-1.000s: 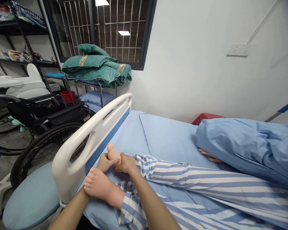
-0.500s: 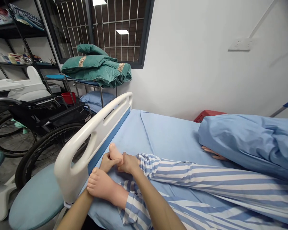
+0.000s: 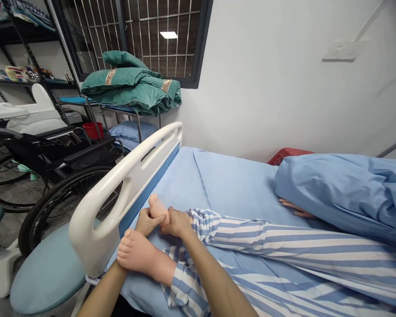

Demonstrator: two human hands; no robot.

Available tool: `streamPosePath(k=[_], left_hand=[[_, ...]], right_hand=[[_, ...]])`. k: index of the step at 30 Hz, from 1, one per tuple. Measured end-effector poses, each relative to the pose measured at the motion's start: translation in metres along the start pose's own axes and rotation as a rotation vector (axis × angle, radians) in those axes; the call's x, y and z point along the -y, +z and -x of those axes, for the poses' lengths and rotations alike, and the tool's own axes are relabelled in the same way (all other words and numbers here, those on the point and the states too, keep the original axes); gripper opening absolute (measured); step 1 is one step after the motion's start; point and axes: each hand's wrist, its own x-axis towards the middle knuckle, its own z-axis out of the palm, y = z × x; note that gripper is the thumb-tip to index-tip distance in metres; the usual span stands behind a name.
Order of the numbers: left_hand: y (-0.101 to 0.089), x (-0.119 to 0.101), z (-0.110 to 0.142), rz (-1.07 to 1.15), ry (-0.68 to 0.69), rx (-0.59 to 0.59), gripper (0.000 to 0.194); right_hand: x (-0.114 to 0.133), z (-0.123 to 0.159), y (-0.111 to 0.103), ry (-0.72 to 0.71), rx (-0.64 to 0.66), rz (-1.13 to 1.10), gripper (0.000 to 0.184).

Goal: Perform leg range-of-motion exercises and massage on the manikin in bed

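Observation:
A person in blue-and-white striped pyjamas (image 3: 284,251) lies on a blue bed sheet (image 3: 231,185), with two bare feet near me. My left hand (image 3: 145,222) and my right hand (image 3: 175,222) grip the farther bare foot (image 3: 157,210) from either side, its toes pointing up between them. The nearer bare foot (image 3: 135,255) rests across my left wrist. A blue blanket (image 3: 343,189) hides the lying person's upper body, and their hand (image 3: 295,208) shows at its edge.
A white bed rail (image 3: 125,185) runs along the left of the bed. Beyond it stand a black wheelchair (image 3: 59,176) and a round teal seat (image 3: 42,273). A folded green quilt (image 3: 132,88) lies on a metal rack (image 3: 119,110) under a barred window (image 3: 132,35).
My hands stay around the farther foot with little visible shift. The whole scene sits slightly higher and turned in the view, as my head has moved.

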Motion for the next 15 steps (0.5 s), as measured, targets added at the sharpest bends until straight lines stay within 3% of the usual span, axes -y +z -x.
streamPosePath(k=[9,12,15], left_hand=[[-0.030,-0.007,-0.003,-0.237,0.231,0.093,0.035],[-0.029,-0.006,-0.004,-0.202,0.179,0.094,0.034],[-0.016,0.004,-0.005,-0.033,0.119,0.120,0.029]], right_hand=[[0.001,0.002,0.002,-0.032,-0.030,0.012,0.057],[0.001,0.003,0.002,-0.018,-0.035,0.011,0.057],[0.001,0.004,0.001,-0.012,-0.035,0.011,0.056]])
